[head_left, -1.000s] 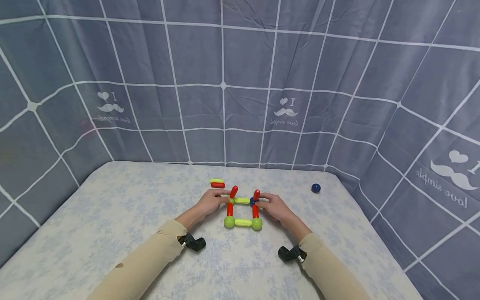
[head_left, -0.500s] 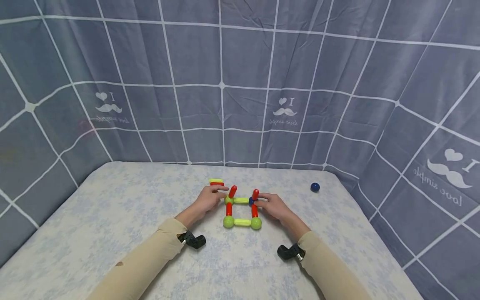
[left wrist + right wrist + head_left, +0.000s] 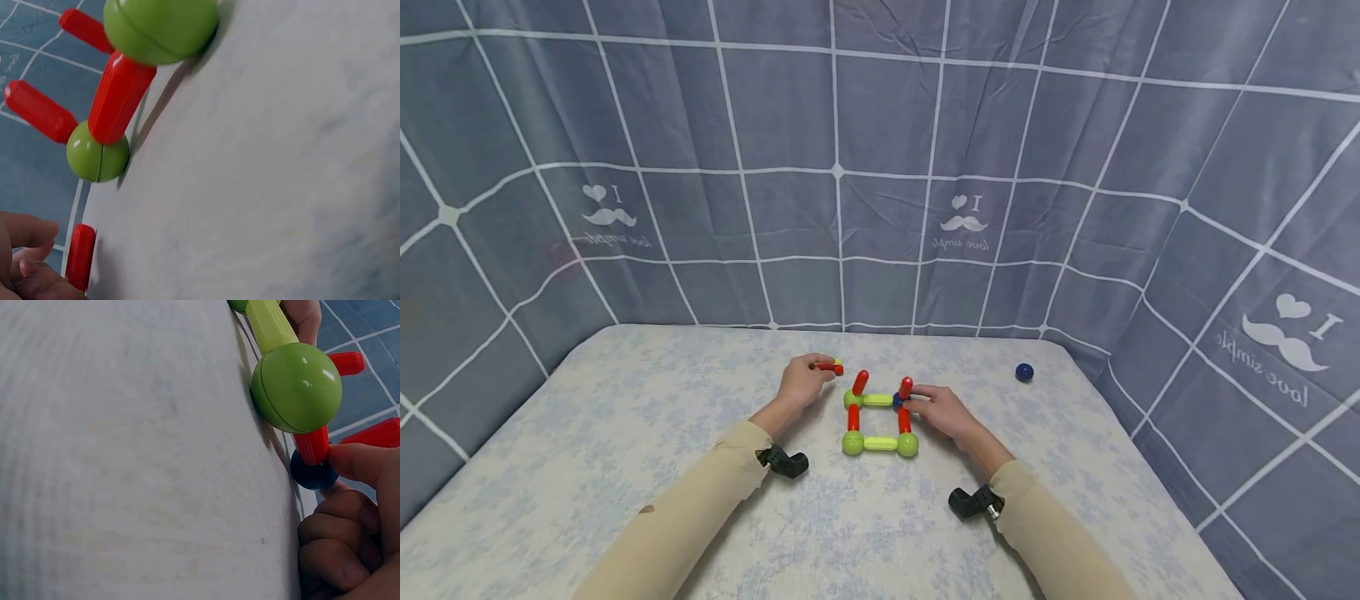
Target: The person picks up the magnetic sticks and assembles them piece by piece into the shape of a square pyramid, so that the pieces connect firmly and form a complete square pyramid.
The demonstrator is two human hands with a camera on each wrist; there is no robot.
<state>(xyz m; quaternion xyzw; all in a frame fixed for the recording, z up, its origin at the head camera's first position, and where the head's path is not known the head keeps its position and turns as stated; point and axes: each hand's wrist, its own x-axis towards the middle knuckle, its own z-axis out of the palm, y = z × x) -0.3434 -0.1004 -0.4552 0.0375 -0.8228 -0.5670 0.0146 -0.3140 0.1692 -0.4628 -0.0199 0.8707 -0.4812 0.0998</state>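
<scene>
A flat square of rods and balls (image 3: pixel 876 421) lies on the bed, with green balls (image 3: pixel 852 443) at three corners and a blue ball (image 3: pixel 897 400) at the far right one. Two red rods (image 3: pixel 860 382) stand up from the far corners. My left hand (image 3: pixel 820 368) is curled round a loose red rod (image 3: pixel 830 367) just left of the square; the left wrist view shows that red rod (image 3: pixel 80 256) against my fingertips (image 3: pixel 28 262). My right hand (image 3: pixel 912 402) pinches the blue ball (image 3: pixel 312 475), thumb against the red rod (image 3: pixel 312 445) beside it.
A loose dark blue ball (image 3: pixel 1024 372) sits near the bed's far right corner. A yellow-green rod end (image 3: pixel 839 362) shows behind the red one in my left hand. Grey checked cloth (image 3: pixel 880 167) walls the bed (image 3: pixel 625 433) on three sides.
My left hand has left the square's far left corner and moved back and left onto the loose red rod. The right hand stays at the blue ball.
</scene>
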